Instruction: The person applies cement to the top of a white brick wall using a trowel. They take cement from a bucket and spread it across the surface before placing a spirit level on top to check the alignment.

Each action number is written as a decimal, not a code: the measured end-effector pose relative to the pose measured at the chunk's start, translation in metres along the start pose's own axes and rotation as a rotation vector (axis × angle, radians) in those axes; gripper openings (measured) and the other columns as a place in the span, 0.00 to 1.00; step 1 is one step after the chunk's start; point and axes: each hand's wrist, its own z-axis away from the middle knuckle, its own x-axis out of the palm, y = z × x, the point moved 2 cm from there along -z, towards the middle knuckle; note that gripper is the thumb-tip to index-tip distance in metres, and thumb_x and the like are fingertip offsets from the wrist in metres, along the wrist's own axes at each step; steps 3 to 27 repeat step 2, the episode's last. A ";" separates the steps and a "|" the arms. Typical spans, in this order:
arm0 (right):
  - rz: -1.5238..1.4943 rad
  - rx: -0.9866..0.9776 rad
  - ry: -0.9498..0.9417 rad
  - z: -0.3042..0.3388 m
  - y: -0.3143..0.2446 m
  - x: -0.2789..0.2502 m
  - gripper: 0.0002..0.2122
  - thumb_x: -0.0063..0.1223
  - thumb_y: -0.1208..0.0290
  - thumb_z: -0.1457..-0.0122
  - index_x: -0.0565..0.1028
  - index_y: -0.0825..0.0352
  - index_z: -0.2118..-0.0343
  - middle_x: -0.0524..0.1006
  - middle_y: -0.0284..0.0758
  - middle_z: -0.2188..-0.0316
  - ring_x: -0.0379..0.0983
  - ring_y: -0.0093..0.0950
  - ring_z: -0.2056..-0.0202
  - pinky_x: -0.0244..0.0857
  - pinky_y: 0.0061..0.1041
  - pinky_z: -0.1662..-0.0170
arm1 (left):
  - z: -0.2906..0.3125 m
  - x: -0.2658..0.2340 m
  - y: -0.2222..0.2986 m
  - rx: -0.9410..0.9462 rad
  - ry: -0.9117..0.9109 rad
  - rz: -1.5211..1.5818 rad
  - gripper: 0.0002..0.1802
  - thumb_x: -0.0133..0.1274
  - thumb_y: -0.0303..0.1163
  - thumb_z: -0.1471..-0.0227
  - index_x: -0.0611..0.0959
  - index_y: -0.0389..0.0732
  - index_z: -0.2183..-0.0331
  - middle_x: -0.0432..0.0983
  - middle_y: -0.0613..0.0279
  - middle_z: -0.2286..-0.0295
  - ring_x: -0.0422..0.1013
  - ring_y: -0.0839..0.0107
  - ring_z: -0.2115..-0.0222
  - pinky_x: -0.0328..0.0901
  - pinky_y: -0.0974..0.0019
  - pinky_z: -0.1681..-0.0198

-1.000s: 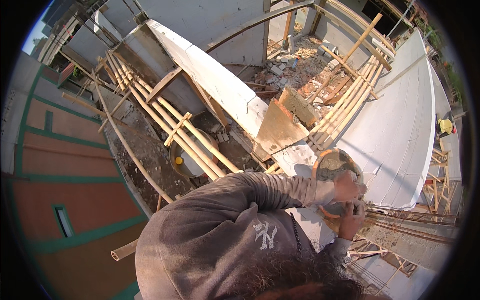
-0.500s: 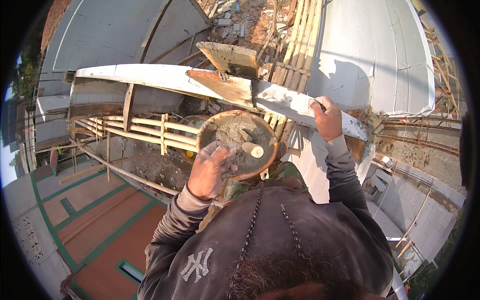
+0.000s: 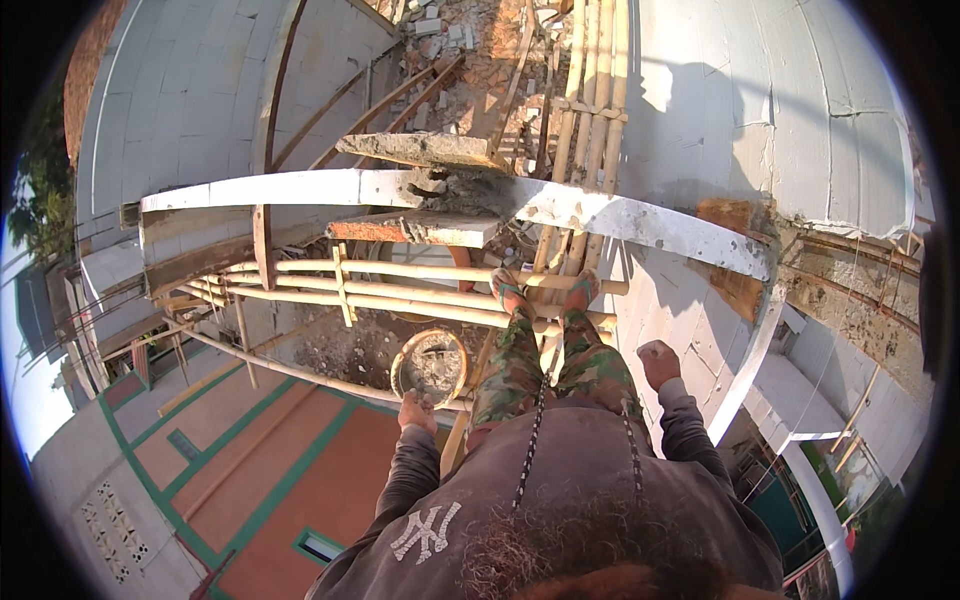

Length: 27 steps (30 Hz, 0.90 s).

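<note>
At lower centre, my left hand (image 3: 417,410) is closed on the near rim of a round bucket (image 3: 396,372). Grey wet mortar (image 3: 432,372) lies in the bucket, which hangs low beside my left leg. My right hand (image 3: 658,363) is a loose fist to the right of my legs, with nothing visible in it. Ahead of me a narrow white beam (image 3: 640,222) crosses from left to right. Two rough wooden boards flank it, a far board (image 3: 425,150) and a near board (image 3: 412,228). Grey mortar (image 3: 475,192) fills the gap between them.
My sandalled feet stand on bamboo poles (image 3: 420,303) lashed as scaffolding, high above the ground. More bamboo (image 3: 590,110) runs away from me beside a pale block wall (image 3: 700,90). Broken rubble (image 3: 480,50) lies far below. A red-brown surface with green stripes (image 3: 250,440) spreads at lower left.
My right hand has left the white beam and dropped back toward my side. The bucket and my left hand have moved lower and to the left, away from the beam.
</note>
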 end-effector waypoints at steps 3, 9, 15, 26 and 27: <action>0.198 0.107 -0.083 -0.002 0.055 0.011 0.15 0.56 0.61 0.44 0.83 0.65 0.59 0.83 0.46 0.57 0.79 0.36 0.52 0.68 0.33 0.43 | -0.019 -0.024 -0.007 -0.105 0.083 0.040 0.14 0.60 0.38 0.43 0.77 0.44 0.58 0.66 0.68 0.72 0.66 0.72 0.70 0.68 0.58 0.46; 0.198 0.107 -0.083 -0.002 0.055 0.011 0.15 0.56 0.61 0.44 0.83 0.65 0.59 0.83 0.46 0.57 0.79 0.36 0.52 0.68 0.33 0.43 | -0.019 -0.024 -0.007 -0.105 0.083 0.040 0.14 0.60 0.38 0.43 0.77 0.44 0.58 0.66 0.68 0.72 0.66 0.72 0.70 0.68 0.58 0.46; 0.198 0.107 -0.083 -0.002 0.055 0.011 0.15 0.56 0.61 0.44 0.83 0.65 0.59 0.83 0.46 0.57 0.79 0.36 0.52 0.68 0.33 0.43 | -0.019 -0.024 -0.007 -0.105 0.083 0.040 0.14 0.60 0.38 0.43 0.77 0.44 0.58 0.66 0.68 0.72 0.66 0.72 0.70 0.68 0.58 0.46; 0.198 0.107 -0.083 -0.002 0.055 0.011 0.15 0.56 0.61 0.44 0.83 0.65 0.59 0.83 0.46 0.57 0.79 0.36 0.52 0.68 0.33 0.43 | -0.019 -0.024 -0.007 -0.105 0.083 0.040 0.14 0.60 0.38 0.43 0.77 0.44 0.58 0.66 0.68 0.72 0.66 0.72 0.70 0.68 0.58 0.46; 0.198 0.107 -0.083 -0.002 0.055 0.011 0.15 0.56 0.61 0.44 0.83 0.65 0.59 0.83 0.46 0.57 0.79 0.36 0.52 0.68 0.33 0.43 | -0.019 -0.024 -0.007 -0.105 0.083 0.040 0.14 0.60 0.38 0.43 0.77 0.44 0.58 0.66 0.68 0.72 0.66 0.72 0.70 0.68 0.58 0.46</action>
